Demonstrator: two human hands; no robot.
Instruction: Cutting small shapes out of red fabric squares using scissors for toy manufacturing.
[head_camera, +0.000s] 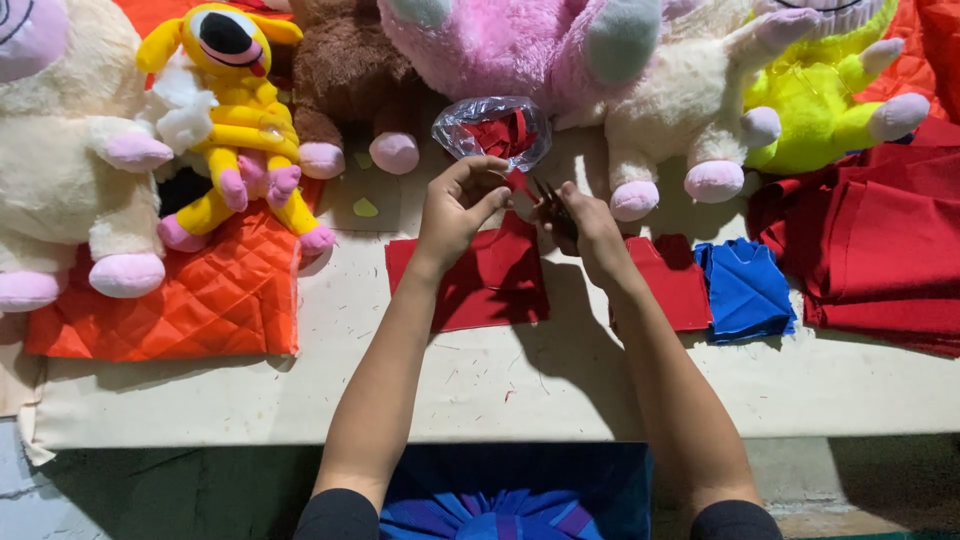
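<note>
Small red felt scrap (517, 181) and dark scissors (553, 208), held above the table.

Your left fingertips pinch the scrap just under a clear plastic bag; your right hand grips the scissors, their blades angled up toward the scrap.

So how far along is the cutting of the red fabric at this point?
Done, seemingly: red cut bits sit in the clear plastic bag. In hand: the left hand pinches a small red fabric scrap while the right hand works dark scissors at it. Left: flat red felt pieces, blue fabric pieces and the folded red cloth stack lie uncut.
</note>
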